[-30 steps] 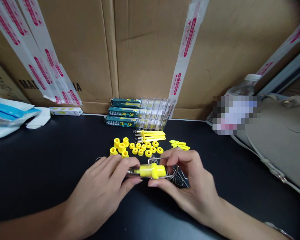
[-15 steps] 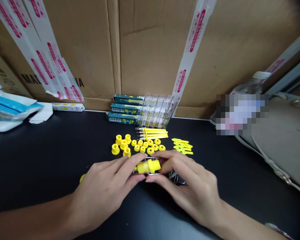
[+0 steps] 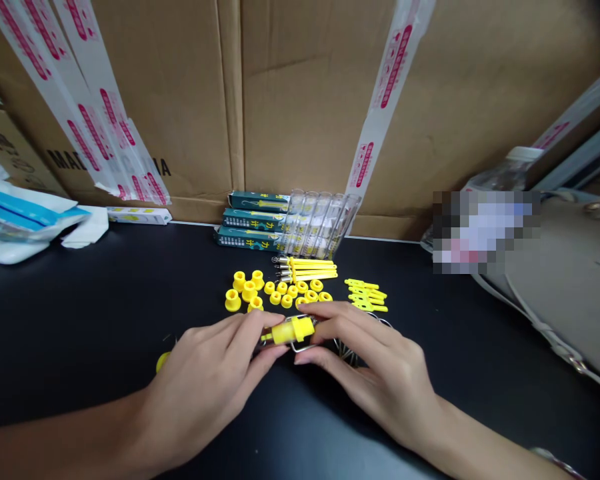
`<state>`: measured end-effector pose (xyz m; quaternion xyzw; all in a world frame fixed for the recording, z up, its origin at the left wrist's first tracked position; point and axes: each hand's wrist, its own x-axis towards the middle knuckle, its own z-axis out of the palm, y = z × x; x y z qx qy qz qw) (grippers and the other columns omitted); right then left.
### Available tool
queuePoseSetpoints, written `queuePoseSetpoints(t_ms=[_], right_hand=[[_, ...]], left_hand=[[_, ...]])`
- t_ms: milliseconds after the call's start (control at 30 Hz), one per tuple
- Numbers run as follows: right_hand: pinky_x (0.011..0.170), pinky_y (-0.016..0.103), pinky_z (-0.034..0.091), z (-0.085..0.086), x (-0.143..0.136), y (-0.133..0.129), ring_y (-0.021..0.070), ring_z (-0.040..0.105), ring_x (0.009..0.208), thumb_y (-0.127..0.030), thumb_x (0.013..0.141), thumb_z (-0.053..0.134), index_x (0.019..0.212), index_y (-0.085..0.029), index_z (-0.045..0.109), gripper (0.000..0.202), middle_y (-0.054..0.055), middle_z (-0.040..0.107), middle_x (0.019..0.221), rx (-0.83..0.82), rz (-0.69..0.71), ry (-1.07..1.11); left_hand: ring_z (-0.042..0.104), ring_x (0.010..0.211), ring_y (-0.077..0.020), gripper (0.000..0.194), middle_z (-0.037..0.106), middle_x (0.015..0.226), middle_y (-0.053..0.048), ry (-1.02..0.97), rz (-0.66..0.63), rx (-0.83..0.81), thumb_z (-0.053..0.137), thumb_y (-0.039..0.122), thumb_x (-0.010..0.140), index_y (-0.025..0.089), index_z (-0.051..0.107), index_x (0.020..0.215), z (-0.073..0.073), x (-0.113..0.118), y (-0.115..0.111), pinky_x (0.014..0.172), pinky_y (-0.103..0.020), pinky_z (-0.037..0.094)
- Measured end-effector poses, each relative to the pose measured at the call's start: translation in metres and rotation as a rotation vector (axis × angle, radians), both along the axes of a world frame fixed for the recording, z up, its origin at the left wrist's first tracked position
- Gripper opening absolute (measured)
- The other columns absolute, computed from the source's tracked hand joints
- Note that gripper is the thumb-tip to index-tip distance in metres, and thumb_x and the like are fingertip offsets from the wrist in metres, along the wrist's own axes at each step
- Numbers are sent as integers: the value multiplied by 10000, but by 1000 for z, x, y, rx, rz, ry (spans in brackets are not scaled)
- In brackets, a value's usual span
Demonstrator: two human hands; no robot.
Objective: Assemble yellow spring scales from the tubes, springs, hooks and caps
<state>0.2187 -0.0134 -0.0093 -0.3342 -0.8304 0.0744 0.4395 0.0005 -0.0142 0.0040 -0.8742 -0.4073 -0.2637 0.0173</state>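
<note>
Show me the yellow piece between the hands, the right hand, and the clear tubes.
Yellow piece [image 3: 287, 331], head view: middle of its body.
Right hand [image 3: 391, 360], head view: back of the hand.
Clear tubes [image 3: 320, 223], head view: middle of the row.

One yellow fitting [image 3: 285, 331] held between two hands [image 3: 205, 380], five flanged caps [image 3: 233, 302] placed at their eleven o'clock, five small collars [image 3: 287, 303] at twelve, five flat rings [image 3: 325, 301] towards one, four strips [image 3: 363, 286] at two, three green boxes [image 3: 253, 219] at twelve

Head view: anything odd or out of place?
Possibly: a yellow piece shows past the left hand, apart from the grouped yellow collars. The hand hides whether it is loose or held. Nothing looks spilled.
</note>
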Motion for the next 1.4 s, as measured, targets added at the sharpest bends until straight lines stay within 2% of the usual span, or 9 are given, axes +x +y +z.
queuePoseSetpoints(t_ms=[100,233,333,600,767,933,1133,1267,1400], right_hand=[[876,401,541,4,-1,-2,252,654,994,-183,871,746,915,-168,696,69,148,703,1157,144,-86,-58],[675,365,501,7,-4,-6,202,562,739,-146,854,757,920,-176,711,86,86,748,903,220,-140,-113],[611,332,464,5,-6,-9,165,554,648,-112,896,699,916,-178,686,70,36,739,789,138,-80,-99],[662,273,513,-2,1,-4,144,590,722,-16,950,559,981,-152,662,173,48,700,842,30,129,-88],[566,287,481,4,6,2,152,559,639,-69,997,475,982,-138,667,205,59,681,765,122,195,-130],[590,300,485,11,12,9,161,587,666,-98,1040,381,981,-123,664,290,81,708,795,160,263,-206],[604,303,493,15,15,10,169,578,657,-172,971,596,887,-167,675,116,52,691,766,211,155,-333],[743,333,541,13,16,6,205,621,848,-249,904,710,860,-181,610,128,83,683,923,84,126,-223],[924,362,536,13,17,4,247,595,1126,-397,855,753,1149,-195,571,400,125,608,1231,-226,141,-103]], left_hand=[[758,720,-164,225,759,887,33,-36,13,-53,358,348,1063,227,543,1020,2,0,-1,515,-264,527],[761,721,-155,201,762,896,42,-64,6,-24,372,354,1058,230,529,1039,0,1,-3,541,-267,540],[761,714,-167,257,766,890,23,-37,18,84,327,366,1071,214,532,1047,-1,3,-5,553,-289,545],[769,770,-181,317,778,959,-6,98,0,143,241,302,1090,204,541,1122,0,4,-4,511,-306,519],[753,664,-188,324,770,883,0,97,-11,115,248,315,1086,207,553,1089,1,2,-4,483,-315,511],[733,598,-199,320,760,840,16,78,-2,34,270,347,1078,230,568,1084,2,2,-4,488,-329,522],[725,609,-164,299,735,782,33,40,-26,57,319,346,1070,216,582,1015,-2,1,-2,491,-291,497],[705,595,-149,359,725,771,22,31,-63,162,320,431,1065,197,580,981,-6,0,0,517,-286,480],[685,598,-153,386,690,716,33,81,-102,179,323,475,1060,208,581,957,-7,-2,2,512,-294,431]])
